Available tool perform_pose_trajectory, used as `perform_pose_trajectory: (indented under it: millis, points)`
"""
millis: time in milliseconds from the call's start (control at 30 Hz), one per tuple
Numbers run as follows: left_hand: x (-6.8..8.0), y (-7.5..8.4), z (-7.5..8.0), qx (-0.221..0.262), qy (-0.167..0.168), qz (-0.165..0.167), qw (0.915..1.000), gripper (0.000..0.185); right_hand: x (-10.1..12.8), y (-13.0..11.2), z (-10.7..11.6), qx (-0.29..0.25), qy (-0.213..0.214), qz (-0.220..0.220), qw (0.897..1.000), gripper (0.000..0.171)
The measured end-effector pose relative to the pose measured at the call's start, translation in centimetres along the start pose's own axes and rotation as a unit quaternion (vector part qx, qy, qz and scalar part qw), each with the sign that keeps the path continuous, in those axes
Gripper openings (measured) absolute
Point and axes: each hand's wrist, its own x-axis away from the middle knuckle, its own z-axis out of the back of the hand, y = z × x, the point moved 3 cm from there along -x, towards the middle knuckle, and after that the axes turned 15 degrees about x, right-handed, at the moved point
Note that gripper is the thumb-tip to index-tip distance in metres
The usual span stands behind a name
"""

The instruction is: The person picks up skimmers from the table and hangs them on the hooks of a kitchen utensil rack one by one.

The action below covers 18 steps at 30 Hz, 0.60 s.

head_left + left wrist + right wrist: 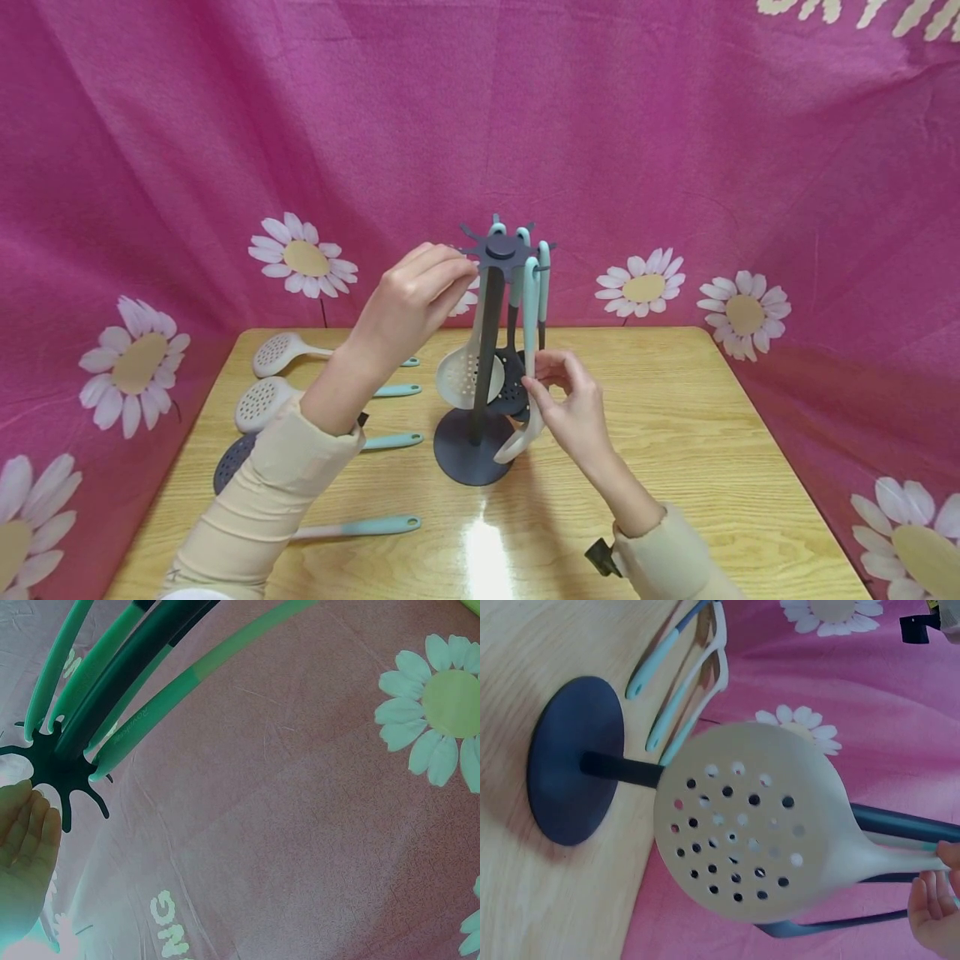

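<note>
A dark utensil rack point(489, 350) with a star-shaped hook top stands on a round base. My left hand point(412, 296) pinches one hook arm at the left of the star top point(64, 761). My right hand point(573, 408) pinches the lower handle of a beige skimmer point(742, 817) with a mint grip point(531, 300), whose upper end is at a hook on the right. In the right wrist view its holed head faces the camera. Behind it hang a white skimmer point(457, 379) and dark utensils point(512, 392) with mint handles.
On the wooden table point(660, 417), left of the rack, lie two white skimmers point(277, 354), a dark skimmer point(236, 458) and another mint-handled utensil point(382, 526), partly covered by my left arm. A pink cloth point(637, 150) with daisies surrounds the table on the back and sides.
</note>
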Motion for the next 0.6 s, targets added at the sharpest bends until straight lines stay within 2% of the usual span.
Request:
perform_pose_trajectory:
  millis: [133,233,300,467,600]
  points:
    - [0.0,0.0,0.0,-0.002,-0.001,-0.001,1.0,0.01,-0.7,1.0,0.5,0.005,0.008,0.02,1.0,0.03]
    - [0.1,-0.1,0.0,-0.003,-0.002,-0.002,1.0,0.01,-1.9,2.0,1.2,0.038,0.047,0.061,0.996,0.028]
    - [0.1,-0.1,-0.1,-0.002,-0.001,-0.003,1.0,0.01,-3.0,1.6,2.2,0.068,0.075,0.086,0.991,0.025]
    - [0.1,-0.1,-0.1,0.0,0.001,-0.004,1.0,0.01,-5.9,0.1,4.2,0.157,0.127,0.165,0.965,0.023]
    - [0.1,-0.1,-0.1,0.001,0.0,-0.005,1.0,0.01,-7.9,-1.2,5.2,0.208,0.137,0.227,0.941,0.026]
